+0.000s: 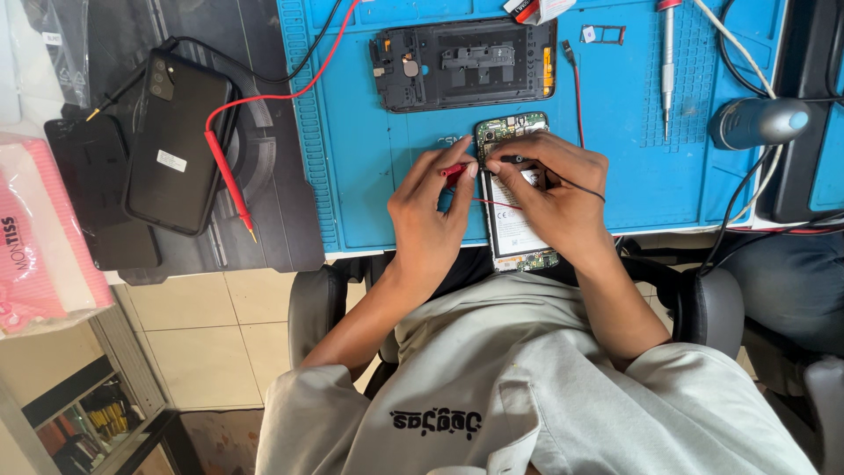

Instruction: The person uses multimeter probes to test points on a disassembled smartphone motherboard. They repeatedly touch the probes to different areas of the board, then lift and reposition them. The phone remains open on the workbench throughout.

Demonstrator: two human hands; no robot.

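At 9 o'clock, a pink pack of tissues (35, 237) sat at the frame's edge. Beside it, 2 dark phones (176, 141) lay on a black mat, with a loose red probe (230, 180) resting at their right.

A blue work mat (369, 185) filled the upper middle. On it at 12 o'clock lay a black phone frame (464, 63), holding only its own small fittings.

At centre, the left hand (431, 207) pinched a red probe tip (454, 169) between thumb and fingers, pressed together. The opened phone (510, 189) lay just right of it, its circuit board and battery exposed, lower end hanging over the mat's near edge. The right hand (554, 198) rested on that phone, fingertips pinching a black probe (512, 159) against the board.

At 1 o'clock lay a small card tray (603, 34) and a screwdriver (667, 66). At 2 o'clock, a grey rounded tool (758, 122) sat among cables.
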